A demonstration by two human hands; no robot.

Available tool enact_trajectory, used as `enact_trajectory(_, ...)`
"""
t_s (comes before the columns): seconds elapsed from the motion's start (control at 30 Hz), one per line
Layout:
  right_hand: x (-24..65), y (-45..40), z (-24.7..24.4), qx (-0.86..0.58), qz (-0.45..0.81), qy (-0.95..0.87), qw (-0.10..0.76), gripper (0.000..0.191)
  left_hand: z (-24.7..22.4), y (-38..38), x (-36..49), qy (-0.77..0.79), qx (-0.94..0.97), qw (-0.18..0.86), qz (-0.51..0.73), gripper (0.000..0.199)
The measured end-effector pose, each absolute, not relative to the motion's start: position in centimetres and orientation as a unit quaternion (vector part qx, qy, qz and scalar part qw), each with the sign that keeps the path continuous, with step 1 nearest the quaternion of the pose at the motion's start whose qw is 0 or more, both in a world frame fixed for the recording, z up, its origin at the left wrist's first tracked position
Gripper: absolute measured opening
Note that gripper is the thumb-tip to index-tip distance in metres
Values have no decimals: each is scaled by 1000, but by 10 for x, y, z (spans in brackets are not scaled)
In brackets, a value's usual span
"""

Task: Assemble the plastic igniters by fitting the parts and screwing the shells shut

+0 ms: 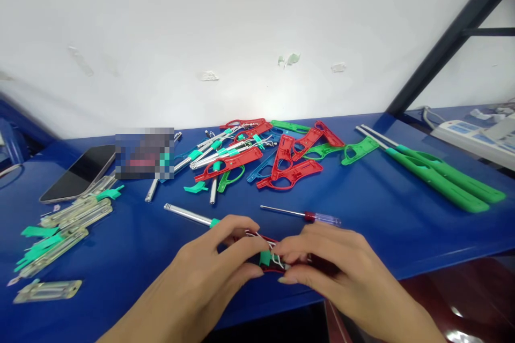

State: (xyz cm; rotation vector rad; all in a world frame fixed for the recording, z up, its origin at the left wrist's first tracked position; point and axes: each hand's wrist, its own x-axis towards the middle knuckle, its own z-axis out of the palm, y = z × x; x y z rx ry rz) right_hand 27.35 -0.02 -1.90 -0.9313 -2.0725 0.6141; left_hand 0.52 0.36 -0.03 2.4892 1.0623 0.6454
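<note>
Near the table's front edge, my left hand (219, 260) is closed around a partly assembled red lighter. Its silver tube (187, 214) with a green collar sticks out to the left. Between my fingertips show a green trigger piece (264, 258) and loose white wires (277, 257). My right hand (332, 252) pinches the same lighter body from the other side, its fingertips at the wires. Much of the red shell is hidden under my fingers. Just beyond my hands lies a screwdriver (322, 218) with a clear and red handle.
Red, green and blue shell halves (289, 174) and silver tubes with wires lie heaped at the back. Clear fuel tanks (48, 290) and green triggers (38, 249) are on the left, near a phone (82, 171). Two green lighters (442, 177) rest right; a power strip (475, 142) lies beyond the dark post.
</note>
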Motion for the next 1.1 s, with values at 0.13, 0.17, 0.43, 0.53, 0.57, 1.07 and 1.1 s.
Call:
enact_trajectory(0.13,273,1,-19,-364,239,-812,389,14,4,6,-2,393,876,150,235,34)
enact_trajectory(0.17,273,0,-19,-363,240,-811,391,15,5,8,-4,392,878,132,240,34)
enact_trajectory(0.43,273,-1,-21,-370,246,-806,390,17,-7,20,-6,342,895,50,283,20)
enact_trajectory(0.53,273,-1,-20,-370,240,-809,388,12,-11,21,-3,341,893,58,287,19)
enact_trajectory(0.57,273,-1,-20,-370,237,-810,387,11,-12,21,-2,340,892,58,292,18)
enact_trajectory(1.07,273,-2,-19,-368,229,-818,378,8,-17,18,1,353,890,49,286,21)
enact_trajectory(1.1,273,-2,-20,-369,230,-817,378,8,-18,18,1,353,890,49,284,21)
